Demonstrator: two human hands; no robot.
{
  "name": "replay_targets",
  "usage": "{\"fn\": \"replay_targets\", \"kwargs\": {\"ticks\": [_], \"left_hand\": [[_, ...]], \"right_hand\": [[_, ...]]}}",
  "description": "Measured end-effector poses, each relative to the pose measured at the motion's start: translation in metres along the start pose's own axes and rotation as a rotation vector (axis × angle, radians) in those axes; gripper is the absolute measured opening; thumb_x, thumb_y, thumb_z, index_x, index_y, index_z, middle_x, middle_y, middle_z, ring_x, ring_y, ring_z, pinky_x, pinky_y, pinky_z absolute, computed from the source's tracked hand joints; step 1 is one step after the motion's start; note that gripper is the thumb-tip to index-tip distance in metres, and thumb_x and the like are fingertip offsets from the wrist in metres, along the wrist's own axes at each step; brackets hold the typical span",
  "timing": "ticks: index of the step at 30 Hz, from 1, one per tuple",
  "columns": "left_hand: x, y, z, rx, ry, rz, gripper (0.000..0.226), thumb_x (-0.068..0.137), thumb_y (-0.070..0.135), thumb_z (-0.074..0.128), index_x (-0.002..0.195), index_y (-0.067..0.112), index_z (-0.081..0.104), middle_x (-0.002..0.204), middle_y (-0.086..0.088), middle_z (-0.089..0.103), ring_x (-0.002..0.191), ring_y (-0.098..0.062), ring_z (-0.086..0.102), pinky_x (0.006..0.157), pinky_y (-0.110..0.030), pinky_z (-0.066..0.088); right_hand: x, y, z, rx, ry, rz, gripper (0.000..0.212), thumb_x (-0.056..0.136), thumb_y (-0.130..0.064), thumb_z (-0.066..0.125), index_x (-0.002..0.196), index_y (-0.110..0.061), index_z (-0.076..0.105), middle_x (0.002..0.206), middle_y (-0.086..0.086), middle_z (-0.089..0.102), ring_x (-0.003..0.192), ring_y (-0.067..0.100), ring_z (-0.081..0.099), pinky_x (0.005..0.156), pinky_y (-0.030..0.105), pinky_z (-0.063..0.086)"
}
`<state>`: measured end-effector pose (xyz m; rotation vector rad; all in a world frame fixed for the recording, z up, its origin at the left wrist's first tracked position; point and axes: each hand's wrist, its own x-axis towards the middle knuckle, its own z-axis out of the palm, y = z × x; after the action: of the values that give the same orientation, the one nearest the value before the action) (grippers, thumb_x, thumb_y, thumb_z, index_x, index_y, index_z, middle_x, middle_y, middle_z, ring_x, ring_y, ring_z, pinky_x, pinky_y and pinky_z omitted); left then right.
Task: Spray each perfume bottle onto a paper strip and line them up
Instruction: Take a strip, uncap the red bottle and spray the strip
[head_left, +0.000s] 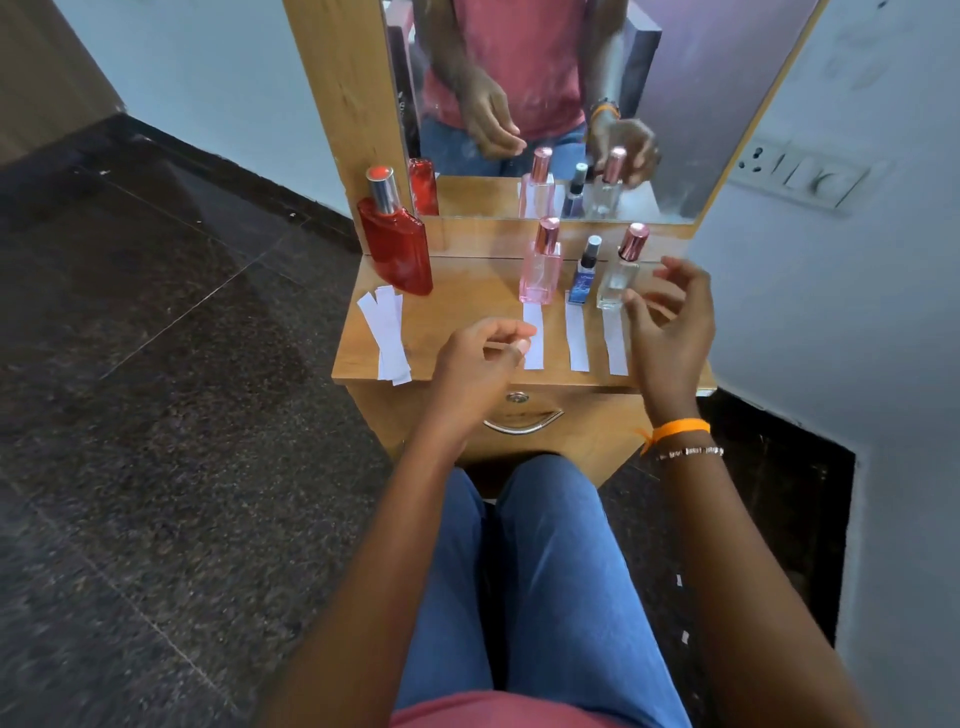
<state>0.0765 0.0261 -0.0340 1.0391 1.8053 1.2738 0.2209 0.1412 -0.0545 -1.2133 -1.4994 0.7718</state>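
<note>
While the person sits at the little wooden dresser, both hands hang over the top and neither one has hold of anything. The left hand is loosely curled, thumb and fingertips close together but not pinching, hovering just left of the paper strip in front of the pink bottle. The right hand is wide apart, fingers spread and bent, right beside the clear bottle with the rose-gold cap; can't tell if a fingertip actually touches it. That bottle has its own strip running toward the front edge, partly under the hand. Between those two stands a small blue bottle with a third strip in front. So three bottles in a row, a strip each. Off on the left stands a big red bottle, well apart from both hands, with a loose stack of spare strips just in front of it. Mirror behind doubles everything.
</note>
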Motion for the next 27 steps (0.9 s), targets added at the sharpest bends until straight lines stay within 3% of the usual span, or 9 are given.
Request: {"fn": "replay_targets", "kwargs": {"ticks": [2, 5, 8, 11, 14, 19, 24, 27], "left_hand": [[0.004, -0.002, -0.019, 0.025, 0.094, -0.004, 0.024, 0.090, 0.012, 0.053, 0.093, 0.032, 0.066, 0.096, 0.009, 0.065, 0.093, -0.011, 0.061, 0.083, -0.024, 0.048], [0.007, -0.012, -0.049, 0.118, 0.278, -0.046, 0.024, 0.089, 0.006, 0.052, 0.097, 0.024, 0.066, 0.095, 0.007, 0.063, 0.090, -0.011, 0.057, 0.075, -0.019, 0.044], [0.004, -0.029, -0.064, 0.304, 0.395, -0.098, 0.028, 0.086, -0.001, 0.053, 0.108, 0.011, 0.063, 0.104, -0.008, 0.061, 0.094, -0.020, 0.058, 0.080, -0.026, 0.045], [0.000, -0.041, -0.066, 0.417, 0.444, -0.138, 0.029, 0.084, 0.002, 0.060, 0.113, 0.006, 0.059, 0.110, -0.013, 0.054, 0.097, -0.027, 0.057, 0.084, -0.030, 0.042], [-0.001, -0.044, -0.064, 0.438, 0.438, -0.107, 0.032, 0.085, 0.005, 0.061, 0.117, 0.005, 0.059, 0.112, -0.014, 0.052, 0.099, -0.028, 0.055, 0.081, -0.029, 0.040], [0.000, -0.049, -0.066, 0.413, 0.424, -0.067, 0.036, 0.088, 0.001, 0.054, 0.124, 0.007, 0.057, 0.111, -0.014, 0.051, 0.098, -0.028, 0.056, 0.082, -0.030, 0.042], [0.000, -0.056, -0.068, 0.396, 0.409, -0.034, 0.039, 0.091, 0.002, 0.052, 0.128, 0.010, 0.055, 0.116, -0.014, 0.049, 0.103, -0.026, 0.054, 0.086, -0.027, 0.043], [-0.001, -0.057, -0.070, 0.378, 0.422, -0.025, 0.040, 0.090, 0.003, 0.053, 0.130, 0.010, 0.053, 0.113, -0.014, 0.050, 0.101, -0.027, 0.055, 0.090, -0.034, 0.046]], "right_hand": [[-0.025, -0.010, 0.009, 0.009, 0.061, -0.036, 0.023, 0.084, -0.008, 0.065, 0.105, -0.010, 0.056, 0.094, 0.003, 0.060, 0.080, 0.014, 0.058, 0.071, 0.018, 0.050], [-0.055, -0.027, 0.037, 0.025, -0.179, -0.011, 0.009, 0.084, -0.005, 0.063, 0.091, -0.011, 0.059, 0.079, -0.001, 0.061, 0.067, 0.013, 0.059, 0.061, 0.015, 0.045], [-0.070, -0.043, 0.073, -0.017, -0.451, 0.029, 0.009, 0.084, -0.004, 0.063, 0.092, -0.005, 0.061, 0.085, 0.009, 0.067, 0.075, 0.022, 0.064, 0.069, 0.030, 0.052], [-0.079, -0.056, 0.104, -0.087, -0.590, 0.004, 0.014, 0.082, -0.003, 0.062, 0.096, -0.002, 0.061, 0.091, 0.011, 0.070, 0.082, 0.026, 0.065, 0.079, 0.040, 0.053], [-0.083, -0.064, 0.125, -0.106, -0.587, -0.006, 0.013, 0.079, 0.000, 0.060, 0.091, -0.001, 0.062, 0.089, 0.013, 0.070, 0.084, 0.029, 0.065, 0.079, 0.045, 0.051], [-0.080, -0.069, 0.141, -0.170, -0.565, 0.094, 0.014, 0.076, -0.008, 0.069, 0.088, -0.007, 0.062, 0.086, 0.008, 0.069, 0.087, 0.027, 0.064, 0.070, 0.031, 0.044], [-0.080, -0.075, 0.147, -0.226, -0.556, 0.146, 0.017, 0.070, -0.010, 0.073, 0.084, -0.006, 0.063, 0.090, 0.012, 0.070, 0.089, 0.030, 0.064, 0.069, 0.031, 0.042], [-0.080, -0.079, 0.146, -0.248, -0.570, 0.164, 0.017, 0.068, -0.010, 0.075, 0.077, -0.011, 0.061, 0.089, 0.012, 0.070, 0.088, 0.030, 0.064, 0.065, 0.028, 0.039]]}}
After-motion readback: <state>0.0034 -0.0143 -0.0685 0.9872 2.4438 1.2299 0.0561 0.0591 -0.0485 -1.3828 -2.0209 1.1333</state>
